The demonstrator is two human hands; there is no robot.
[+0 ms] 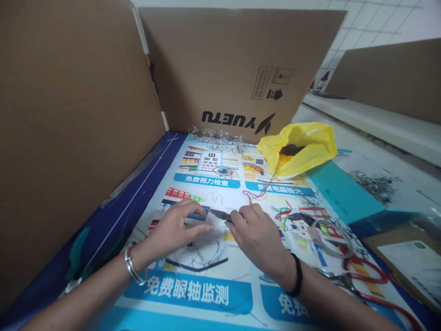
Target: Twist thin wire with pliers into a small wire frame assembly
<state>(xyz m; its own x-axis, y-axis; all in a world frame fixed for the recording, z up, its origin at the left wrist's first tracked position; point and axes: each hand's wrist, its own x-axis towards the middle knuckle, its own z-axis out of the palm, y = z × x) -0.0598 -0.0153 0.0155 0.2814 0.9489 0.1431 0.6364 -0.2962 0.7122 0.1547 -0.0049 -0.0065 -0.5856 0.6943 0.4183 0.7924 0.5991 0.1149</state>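
Observation:
My left hand (179,225) reaches in from the lower left, its thumb and index finger apart, with nothing I can make out between them. My right hand (258,234) is closed around a slim dark pointed tool (219,214), whose tip points left toward the left index finger. Most of the tool is hidden in the fist, so its exact kind does not show. Below the hands lies a loose ring of thin wire (206,262) with small dark bits on it. Red, green and yellow threads (284,214) lie beyond my right hand.
A printed poster sheet (220,317) covers the table. Cardboard walls (213,59) stand left and behind. A yellow bag (306,161) sits at the back right. Red-handled scissors (372,271), a tape roll (332,239) and green-handled pliers (77,253) lie nearby, with tangled wire pieces (372,184) farther right.

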